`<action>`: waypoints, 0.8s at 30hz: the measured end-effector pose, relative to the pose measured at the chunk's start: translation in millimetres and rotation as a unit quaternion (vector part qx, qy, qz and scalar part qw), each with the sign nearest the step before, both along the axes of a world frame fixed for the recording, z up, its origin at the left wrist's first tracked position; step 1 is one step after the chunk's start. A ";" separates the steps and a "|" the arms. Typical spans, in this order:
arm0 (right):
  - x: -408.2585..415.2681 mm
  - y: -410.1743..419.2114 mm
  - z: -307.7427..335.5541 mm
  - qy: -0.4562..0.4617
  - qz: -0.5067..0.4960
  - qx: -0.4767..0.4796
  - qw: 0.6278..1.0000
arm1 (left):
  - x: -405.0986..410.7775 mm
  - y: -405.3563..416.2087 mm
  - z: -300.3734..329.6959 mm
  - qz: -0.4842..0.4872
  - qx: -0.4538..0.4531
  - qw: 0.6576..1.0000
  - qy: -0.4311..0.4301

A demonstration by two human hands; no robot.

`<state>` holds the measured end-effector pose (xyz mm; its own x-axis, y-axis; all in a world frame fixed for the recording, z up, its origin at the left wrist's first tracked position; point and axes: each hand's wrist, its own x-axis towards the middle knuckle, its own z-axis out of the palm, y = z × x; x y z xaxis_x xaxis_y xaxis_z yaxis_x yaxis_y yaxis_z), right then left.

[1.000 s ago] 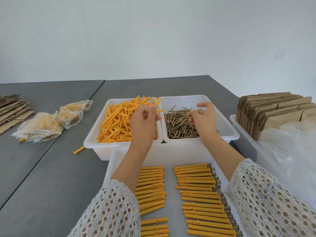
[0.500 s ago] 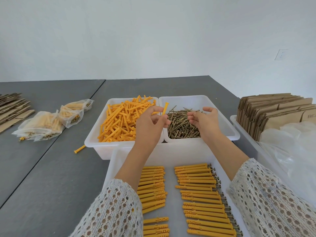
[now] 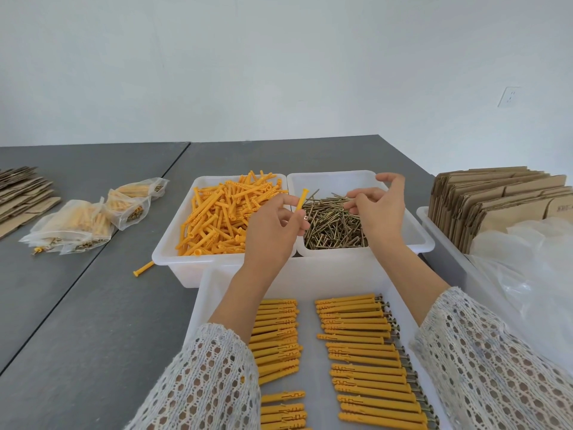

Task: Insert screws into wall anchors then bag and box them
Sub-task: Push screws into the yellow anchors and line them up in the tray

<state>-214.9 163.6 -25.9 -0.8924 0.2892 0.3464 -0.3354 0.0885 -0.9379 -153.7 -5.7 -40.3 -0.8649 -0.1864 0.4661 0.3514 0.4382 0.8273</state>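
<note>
Grey counter (image 3: 93,305) under a plain white wall, two white bins side by side. Left hand (image 3: 273,231) has its grip pinched on a yellow wall anchor (image 3: 301,200), tip up, over the bins' divider. Right hand (image 3: 378,209) pinches a screw (image 3: 333,200) lying level above the screw bin (image 3: 415,240). Finished anchors fill the near tray (image 3: 310,283).

Orange anchors (image 3: 228,217), brass-coloured screws (image 3: 333,226), white bins (image 3: 356,262), grey table (image 3: 93,321).

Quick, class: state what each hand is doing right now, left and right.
Left hand: fingers curled, holding one yellow anchor.
Right hand: over the screw bin, fingertips pinching a screw.
</note>
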 end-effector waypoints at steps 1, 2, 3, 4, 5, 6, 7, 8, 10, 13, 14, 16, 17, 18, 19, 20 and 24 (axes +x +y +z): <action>-0.2 0.1 0.4 0.005 0.000 0.001 1.000 | 0.2 -0.1 0.4 0.003 -0.001 1.000 -0.001; -0.3 -0.1 0.7 0.012 0.001 0.000 1.000 | 0.4 -0.4 0.6 0.007 -0.006 1.000 -0.006; -0.5 0.0 0.8 0.018 0.003 -0.002 1.000 | 0.4 -0.7 0.5 0.012 -0.017 1.000 -0.013; -0.8 0.0 0.8 0.024 0.006 -0.004 1.000 | 0.4 -1.3 0.2 0.017 -0.038 0.999 -0.024; -1.3 0.4 0.3 0.027 0.009 -0.005 1.000 | 0.6 -2.1 -0.4 0.027 -0.074 0.996 -0.038; -2.0 0.8 -0.6 0.028 0.011 -0.008 1.000 | 0.8 -3.2 -1.2 0.047 -0.129 0.989 -0.049; -2.8 1.3 -1.5 0.022 0.011 -0.016 1.000 | 1.4 -4.7 -2.0 0.077 -0.195 0.976 -0.056; -3.9 1.9 -2.4 0.008 0.009 -0.030 0.999 | 2.1 -6.4 -3.0 0.112 -0.255 0.959 -0.056; -6.3 4.4 -2.7 -0.038 0.004 -0.086 0.996 | 2.3 -9.7 -4.8 0.165 -0.319 0.932 -0.052; -8.5 6.9 -1.5 -0.096 0.046 -0.212 0.971 | 2.1 -13.5 -5.7 0.187 -0.321 0.926 -0.074; -8.4 6.4 -1.3 -0.106 0.067 -0.241 0.962 | 1.9 -14.1 -5.8 0.178 -0.312 0.930 -0.078; -8.7 4.5 -1.7 -0.117 0.104 -0.269 0.950 | 1.9 -13.6 -5.6 0.155 -0.296 0.939 -0.080; -8.8 3.3 -2.1 -0.119 0.116 -0.276 0.947 | 2.5 -12.8 -5.3 0.148 -0.293 0.941 -0.078; -8.5 1.8 -2.3 -0.122 0.126 -0.279 0.944 | 2.6 -12.2 -5.1 0.146 -0.292 0.942 -0.077; -8.3 0.5 -2.4 -0.123 0.134 -0.281 0.942 | 2.5 -12.2 -5.2 0.146 -0.292 0.942 -0.076; -8.1 -0.4 -2.6 -0.126 0.141 -0.282 0.941 | 2.2 -12.3 -5.7 0.147 -0.293 0.942 -0.077; -7.3 -2.6 -3.7 -0.133 0.156 -0.278 0.939 | 1.6 -12.3 -6.1 0.149 -0.301 0.939 -0.078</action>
<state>-222.2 161.0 -29.6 -0.9972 0.0691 -0.0274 -0.0111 -0.5023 -0.8646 -152.1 -18.0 -46.4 -0.8827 -0.1757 0.4359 0.0329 0.9021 0.4302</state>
